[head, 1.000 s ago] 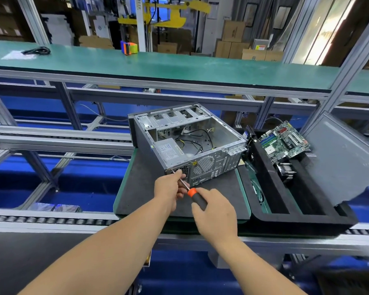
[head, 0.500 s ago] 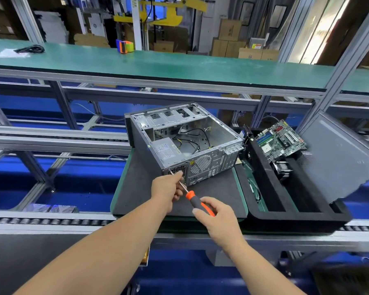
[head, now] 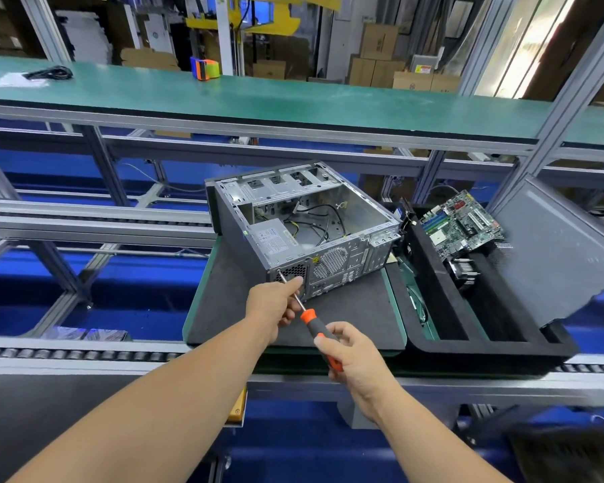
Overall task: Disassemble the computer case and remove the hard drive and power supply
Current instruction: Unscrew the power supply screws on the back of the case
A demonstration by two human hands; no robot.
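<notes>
The open computer case (head: 356, 217) lies on its side on a dark mat (head: 224, 301), its rear panel facing me. The grey power supply (head: 274, 238) sits in the near left corner, with loose cables behind it. My right hand (head: 349, 353) grips the orange-and-black handle of a screwdriver (head: 314, 325). My left hand (head: 276, 305) pinches the metal shaft near the tip. The tip touches the rear panel at the power supply's upper left corner. No hard drive is visible.
A black foam tray (head: 433, 291) to the right holds a green motherboard (head: 461, 224) and a heatsink. A grey side panel (head: 558, 252) leans against it. A green conveyor belt (head: 293, 99) runs behind, with metal frame rails and rollers all around.
My right hand slid back along the screwdriver handle, baring more of it. The tip has moved up to the power supply's corner. My view shifted slightly.
</notes>
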